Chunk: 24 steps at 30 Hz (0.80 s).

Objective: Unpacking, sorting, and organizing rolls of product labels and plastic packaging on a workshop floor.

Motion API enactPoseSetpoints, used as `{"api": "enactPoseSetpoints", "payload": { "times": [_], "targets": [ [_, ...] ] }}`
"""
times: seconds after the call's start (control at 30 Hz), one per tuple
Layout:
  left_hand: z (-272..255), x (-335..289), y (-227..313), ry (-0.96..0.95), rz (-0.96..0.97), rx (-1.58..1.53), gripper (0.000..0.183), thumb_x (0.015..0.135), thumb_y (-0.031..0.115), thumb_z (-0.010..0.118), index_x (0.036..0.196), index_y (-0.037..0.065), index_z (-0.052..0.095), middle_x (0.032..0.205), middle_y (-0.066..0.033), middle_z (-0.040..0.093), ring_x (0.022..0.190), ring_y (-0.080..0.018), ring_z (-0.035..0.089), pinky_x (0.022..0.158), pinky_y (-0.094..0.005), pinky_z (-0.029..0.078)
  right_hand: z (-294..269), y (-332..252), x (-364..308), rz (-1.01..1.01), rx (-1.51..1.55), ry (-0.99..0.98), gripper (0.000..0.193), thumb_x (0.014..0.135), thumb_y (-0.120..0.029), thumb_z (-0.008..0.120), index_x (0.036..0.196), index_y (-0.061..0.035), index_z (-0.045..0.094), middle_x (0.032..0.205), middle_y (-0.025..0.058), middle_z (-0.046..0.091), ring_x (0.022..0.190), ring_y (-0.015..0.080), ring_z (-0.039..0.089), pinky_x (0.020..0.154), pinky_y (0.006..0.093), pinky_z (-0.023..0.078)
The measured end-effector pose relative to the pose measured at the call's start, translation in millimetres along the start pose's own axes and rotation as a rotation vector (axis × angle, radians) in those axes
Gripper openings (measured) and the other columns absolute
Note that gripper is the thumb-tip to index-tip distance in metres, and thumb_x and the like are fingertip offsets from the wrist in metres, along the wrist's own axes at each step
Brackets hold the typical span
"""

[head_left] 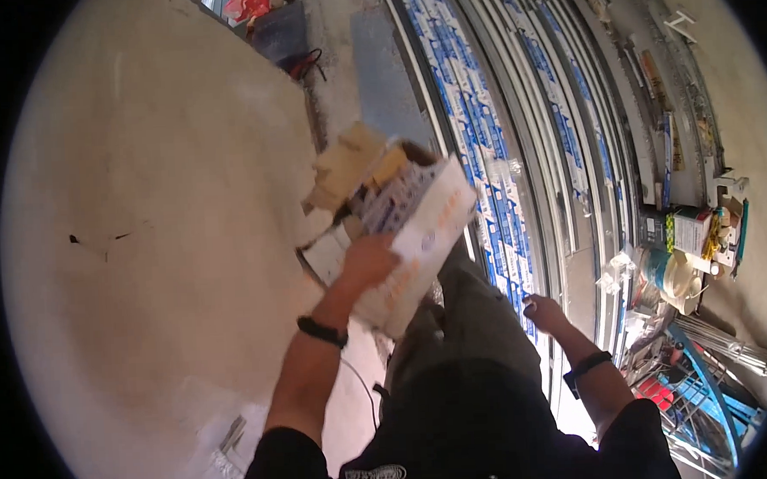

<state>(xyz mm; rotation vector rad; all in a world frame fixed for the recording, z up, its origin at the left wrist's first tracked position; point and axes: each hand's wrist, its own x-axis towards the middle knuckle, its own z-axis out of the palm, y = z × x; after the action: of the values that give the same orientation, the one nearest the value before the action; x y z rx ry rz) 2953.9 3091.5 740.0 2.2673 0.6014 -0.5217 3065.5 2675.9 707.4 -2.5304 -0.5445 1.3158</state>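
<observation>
An open white cardboard box (426, 238) with orange print hangs in front of my legs, tilted, its brown flaps (346, 164) folded outward. My left hand (372, 261) grips the box by its near side wall, the fingers reaching over the edge and out of sight. Packed items with dark print (395, 200) show inside; their kind is not clear. Apart from the box, my right hand (548, 313) hangs low beside my right leg, its fingers curled closed. A small dark spot shows at the fingertips, too small to name.
Long profiles in blue-and-white film (472, 107) lie lengthwise on the right. Beyond them are small boxes (691, 230), a tape roll (681, 282), a blue metal frame (707, 397) and thin rods (722, 344). A pale wall (159, 206) stands close on the left.
</observation>
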Motion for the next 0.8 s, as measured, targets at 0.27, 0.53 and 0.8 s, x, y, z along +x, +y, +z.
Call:
{"api": "enactPoseSetpoints", "payload": {
  "times": [0.27,0.53,0.8],
  "targets": [
    [-158,91,44,0.187,0.022,-0.070,0.032,0.070,0.026,0.068,0.091,0.003,0.065,0.087,-0.0203,0.064,0.085,-0.0367,0.061,0.074,-0.0423,0.047,-35,36,78,0.069,-0.002,0.073,0.036,0.074,-0.025,0.064,0.107,-0.0111,0.066,0.090,0.0182,0.067,0.083,0.0302,0.065,0.077,0.0375,0.051],
    [-284,161,63,0.375,0.055,-0.138,0.035,0.070,0.025,0.068,0.095,0.002,0.066,0.084,-0.0185,0.066,0.078,-0.0332,0.063,0.072,-0.0388,0.048,-165,-52,184,-0.119,0.157,0.272,0.037,0.073,-0.024,0.062,0.106,-0.0075,0.065,0.093,0.0178,0.067,0.089,0.0307,0.065,0.080,0.0376,0.050],
    [-367,285,6,0.382,0.091,-0.041,0.037,0.067,0.030,0.069,0.094,0.005,0.067,0.085,-0.0201,0.065,0.085,-0.0366,0.062,0.077,-0.0427,0.048,-240,-173,265,-0.022,0.099,0.257,0.036,0.074,-0.026,0.063,0.106,-0.0082,0.065,0.096,0.0154,0.067,0.088,0.0293,0.065,0.077,0.0376,0.050]
  ]
}}
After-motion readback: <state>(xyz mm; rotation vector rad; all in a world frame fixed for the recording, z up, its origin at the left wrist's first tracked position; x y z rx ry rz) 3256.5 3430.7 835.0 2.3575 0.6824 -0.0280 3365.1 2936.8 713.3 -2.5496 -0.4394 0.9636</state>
